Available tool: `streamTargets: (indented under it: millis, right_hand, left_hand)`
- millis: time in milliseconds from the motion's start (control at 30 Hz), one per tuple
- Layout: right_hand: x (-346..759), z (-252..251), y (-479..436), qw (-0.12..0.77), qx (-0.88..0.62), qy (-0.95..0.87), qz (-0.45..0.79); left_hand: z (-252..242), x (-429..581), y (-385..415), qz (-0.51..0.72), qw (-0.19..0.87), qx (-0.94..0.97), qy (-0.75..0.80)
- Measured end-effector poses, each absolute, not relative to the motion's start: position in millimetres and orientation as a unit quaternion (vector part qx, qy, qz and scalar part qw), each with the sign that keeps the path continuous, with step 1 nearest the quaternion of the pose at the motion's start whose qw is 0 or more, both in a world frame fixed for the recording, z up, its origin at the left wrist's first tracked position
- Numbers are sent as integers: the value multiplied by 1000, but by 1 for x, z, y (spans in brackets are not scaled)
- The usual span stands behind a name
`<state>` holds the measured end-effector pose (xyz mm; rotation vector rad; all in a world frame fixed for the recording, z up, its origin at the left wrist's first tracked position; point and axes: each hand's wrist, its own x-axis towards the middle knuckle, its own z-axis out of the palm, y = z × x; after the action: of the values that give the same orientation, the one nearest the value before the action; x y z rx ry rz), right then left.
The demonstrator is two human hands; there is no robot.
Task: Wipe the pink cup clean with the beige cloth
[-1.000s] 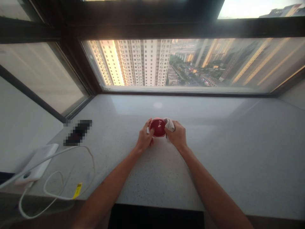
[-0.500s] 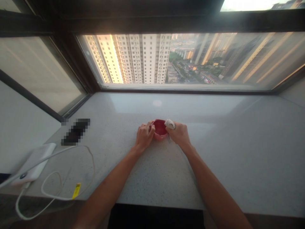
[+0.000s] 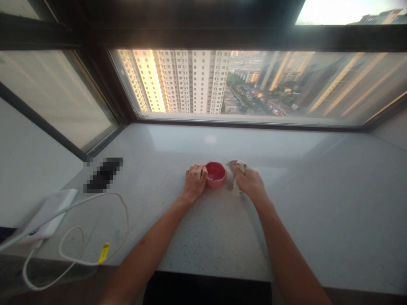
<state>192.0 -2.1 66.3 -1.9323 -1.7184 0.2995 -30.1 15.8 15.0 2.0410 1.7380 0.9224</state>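
Observation:
A small red bowl (image 3: 215,175) with a paler pink outside rests on the speckled white stone sill (image 3: 305,212). My left hand (image 3: 195,182) grips the left side of the bowl, with its fingers over the rim. To the right of the bowl, my right hand (image 3: 249,182) holds a crumpled off-white cloth (image 3: 238,177) against the stone. The cloth does not touch the bowl. The bowl's inside is visible and looks bare.
A pixelated dark phone-like object (image 3: 104,174) lies on the sill at left. Beyond it sits a white power bank (image 3: 51,214) with a white cable (image 3: 95,226) and a yellow tag (image 3: 103,253). Window glass runs along the sill's far side, and its near edge drops off.
My right hand and the cloth have moved right, off the bowl's rim. The bowl now sits lower and flatter on the sill, with my left hand still on it.

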Motion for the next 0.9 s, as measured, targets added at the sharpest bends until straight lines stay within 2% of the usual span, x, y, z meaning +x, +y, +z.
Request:
streamTargets:
  millis: [100,167,267,333,433,733,800,900]
  right_hand:
    - [189,74,-36,379,-691,-612,-68]
    - [176,68,-67,389,-625,-663,-139]
    - [150,44,-115,239,-484,-838,-80]
    - [137,27,-135,160,-431,-888,-31]
    - [129,12,-142,116,-433,-894,12]
    - [112,19,-130,130,-483,-862,78]
    - [117,30,-127,174,-478,-853,117]
    - [137,50,-109,318,-497,-792,157]
  left_hand:
    - [15,-29,15,323,150,710,608]
    - [16,-29,14,321,152,709,609]
    - [17,-28,13,317,151,709,611]
    - [18,-28,12,316,148,711,611]
    - [18,-27,12,318,147,710,611]
    - [12,-32,19,337,186,708,593]
    - [10,-34,22,362,191,704,581]
    - [9,-38,26,387,191,695,574]
